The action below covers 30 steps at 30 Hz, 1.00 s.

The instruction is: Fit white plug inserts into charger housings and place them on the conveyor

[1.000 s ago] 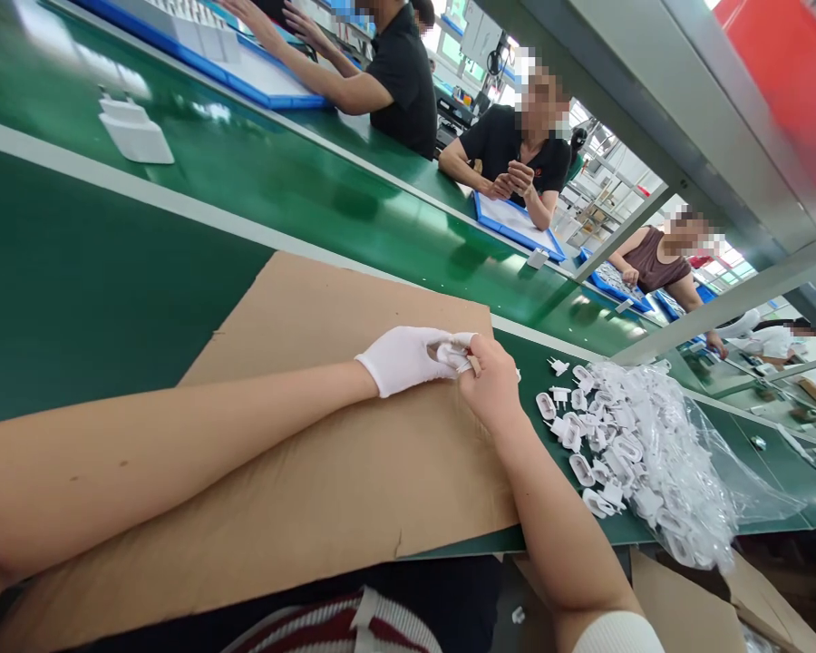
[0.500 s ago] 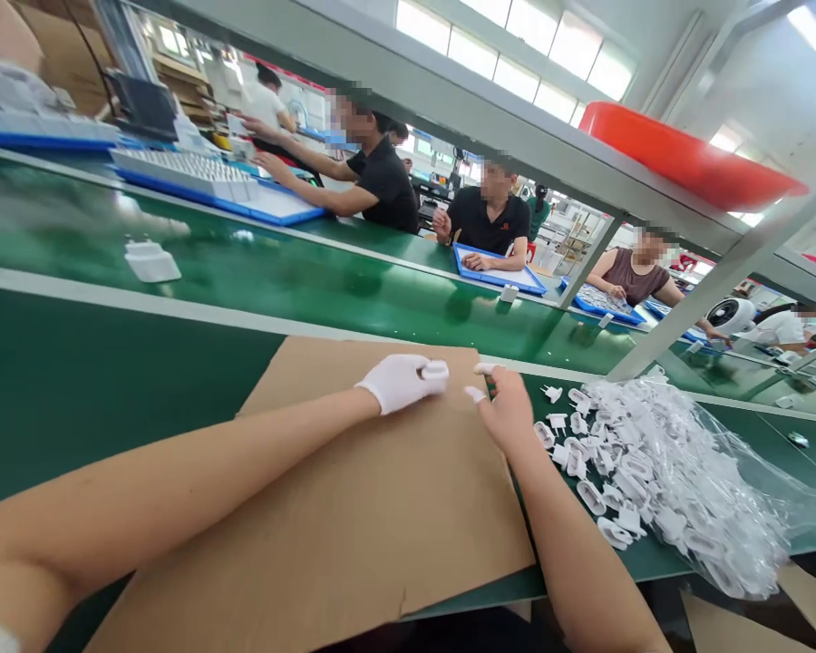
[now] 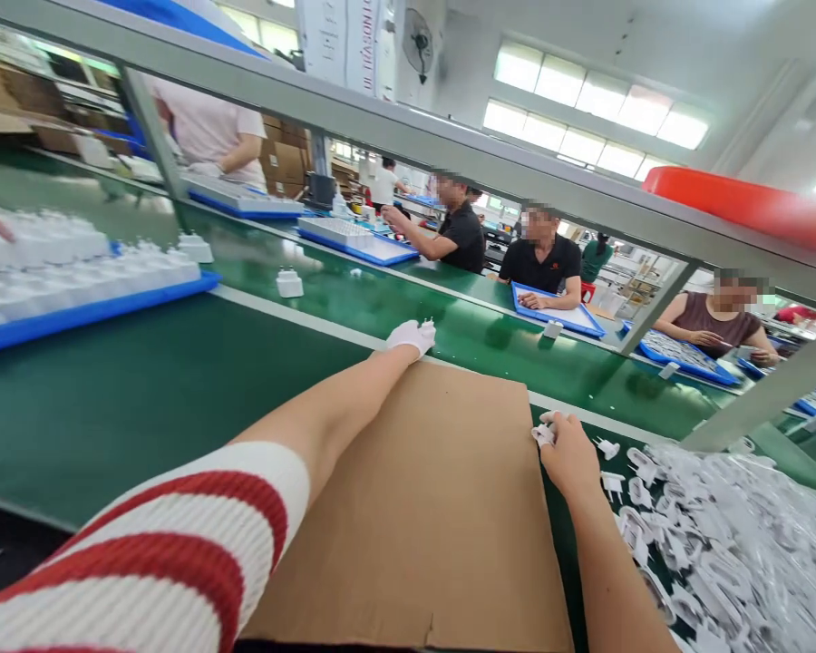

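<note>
My left hand (image 3: 406, 339), in a white glove, reaches past the far edge of the cardboard sheet (image 3: 422, 508) to the rim of the green conveyor belt. Its fingers are closed on a white plug adapter (image 3: 428, 332) whose pins point up. White finger cots cover fingertips of my right hand (image 3: 569, 449), which pinches a small white plug piece (image 3: 542, 435) beside the cardboard's right edge. Close by on the right lies a heap of similar white plug pieces (image 3: 714, 544), partly under clear plastic.
White adapters (image 3: 289, 284) stand on the green belt (image 3: 354, 299). At left, a blue tray (image 3: 95, 308) holds rows of adapters, with another person's hand over it. A metal shelf beam (image 3: 408, 136) with a red bin (image 3: 741, 204) crosses above. Several people sit across the belt.
My left hand has moved forward from above the cardboard to the belt's edge with the adapter. My right hand has taken up a plug piece. The view has swung left.
</note>
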Each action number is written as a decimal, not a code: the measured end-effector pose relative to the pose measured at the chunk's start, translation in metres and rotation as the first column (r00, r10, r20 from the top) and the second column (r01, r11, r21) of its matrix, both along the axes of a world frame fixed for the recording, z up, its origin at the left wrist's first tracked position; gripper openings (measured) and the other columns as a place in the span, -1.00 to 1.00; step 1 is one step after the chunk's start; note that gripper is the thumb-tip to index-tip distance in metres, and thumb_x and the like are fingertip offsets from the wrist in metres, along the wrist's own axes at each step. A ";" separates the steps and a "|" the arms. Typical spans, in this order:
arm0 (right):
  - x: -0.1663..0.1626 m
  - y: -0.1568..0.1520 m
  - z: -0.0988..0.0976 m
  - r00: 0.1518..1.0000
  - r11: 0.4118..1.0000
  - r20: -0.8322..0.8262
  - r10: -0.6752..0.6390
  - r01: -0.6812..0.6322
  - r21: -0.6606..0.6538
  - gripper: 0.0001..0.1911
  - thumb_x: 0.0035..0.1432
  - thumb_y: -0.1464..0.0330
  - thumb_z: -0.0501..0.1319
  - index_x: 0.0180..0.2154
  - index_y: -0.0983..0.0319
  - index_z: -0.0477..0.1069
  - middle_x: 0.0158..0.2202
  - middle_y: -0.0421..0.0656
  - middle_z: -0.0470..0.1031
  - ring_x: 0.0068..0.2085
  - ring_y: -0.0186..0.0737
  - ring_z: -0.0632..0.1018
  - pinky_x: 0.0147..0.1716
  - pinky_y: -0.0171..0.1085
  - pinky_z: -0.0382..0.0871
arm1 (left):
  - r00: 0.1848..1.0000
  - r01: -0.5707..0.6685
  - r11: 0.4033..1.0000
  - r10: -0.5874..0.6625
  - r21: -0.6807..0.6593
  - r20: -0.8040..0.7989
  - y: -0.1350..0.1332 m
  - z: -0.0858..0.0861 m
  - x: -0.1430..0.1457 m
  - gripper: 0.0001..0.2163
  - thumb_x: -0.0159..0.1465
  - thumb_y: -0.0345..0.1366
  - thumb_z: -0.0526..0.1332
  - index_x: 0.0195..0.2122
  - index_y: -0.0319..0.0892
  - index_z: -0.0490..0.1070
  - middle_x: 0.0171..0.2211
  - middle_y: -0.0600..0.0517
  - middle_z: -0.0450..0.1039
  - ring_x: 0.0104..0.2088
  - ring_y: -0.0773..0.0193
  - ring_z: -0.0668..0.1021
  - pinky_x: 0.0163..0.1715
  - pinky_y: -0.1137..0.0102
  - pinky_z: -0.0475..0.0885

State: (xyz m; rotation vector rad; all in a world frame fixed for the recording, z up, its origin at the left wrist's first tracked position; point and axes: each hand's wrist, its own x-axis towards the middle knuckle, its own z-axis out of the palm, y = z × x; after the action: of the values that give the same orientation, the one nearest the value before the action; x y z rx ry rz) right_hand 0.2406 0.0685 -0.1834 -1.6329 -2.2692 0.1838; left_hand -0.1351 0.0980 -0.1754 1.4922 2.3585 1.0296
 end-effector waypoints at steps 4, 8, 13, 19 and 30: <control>-0.015 -0.002 -0.016 0.950 0.984 -0.255 0.180 -0.175 0.042 -0.67 0.18 0.45 0.15 -0.04 0.19 0.53 -0.04 -0.02 0.40 -0.21 -0.15 0.54 -0.18 -0.20 0.43 | 0.951 -0.306 0.946 0.310 0.103 -0.019 0.008 0.009 0.024 -0.47 0.28 0.09 0.28 0.09 -0.24 0.46 0.24 -0.38 0.34 0.31 -0.28 0.31 0.19 0.03 0.32; -0.031 -0.007 -0.031 0.841 0.925 -0.392 0.373 -0.372 0.082 -0.72 0.19 0.38 0.13 -0.12 0.19 0.55 -0.05 -0.01 0.41 -0.12 -0.07 0.55 -0.08 -0.10 0.51 | 0.981 -0.032 0.983 0.066 0.183 -0.183 0.025 0.014 0.081 -0.52 0.34 0.00 0.25 0.18 -0.17 0.50 0.27 -0.21 0.39 0.25 -0.14 0.40 0.25 0.07 0.32; -0.040 -0.007 -0.047 0.803 0.906 -0.433 0.410 -0.413 0.091 -0.73 0.14 0.36 0.15 -0.17 0.18 0.58 0.00 0.04 0.45 0.06 0.05 0.55 0.03 0.01 0.52 | 0.915 0.352 0.935 -0.334 0.044 -0.226 0.032 -0.015 0.147 -0.65 0.42 0.00 0.16 -0.04 -0.02 0.67 0.11 -0.01 0.56 0.12 0.04 0.53 0.18 0.21 0.44; -0.041 -0.006 -0.053 0.790 0.886 -0.459 0.406 -0.463 -0.013 -0.70 0.18 0.27 0.22 -0.08 0.17 0.58 0.03 0.01 0.48 0.08 0.03 0.55 0.09 0.00 0.50 | 0.848 0.458 0.887 -0.455 -0.055 -0.273 0.024 -0.051 0.158 -0.65 0.39 -0.07 0.19 0.00 -0.11 0.66 0.06 -0.11 0.58 0.10 -0.03 0.54 0.19 0.08 0.41; -0.055 -0.004 -0.055 0.821 0.923 -0.452 0.349 -0.384 0.015 -0.62 0.28 0.00 0.22 -0.29 0.18 0.52 -0.33 -0.12 0.50 -0.27 -0.09 0.46 -0.25 -0.18 0.33 | 0.794 0.511 0.847 -0.531 -0.146 -0.297 0.026 -0.050 0.150 -0.58 0.35 -0.09 0.18 0.12 -0.18 0.56 0.14 -0.11 0.54 0.15 -0.02 0.53 0.21 0.14 0.39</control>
State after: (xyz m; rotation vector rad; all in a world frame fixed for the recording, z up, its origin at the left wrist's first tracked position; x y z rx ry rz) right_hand 0.1858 0.0644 -0.2381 -1.0194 -2.1926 0.6771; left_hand 0.0145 0.1235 -0.2257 2.2590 1.9222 0.5997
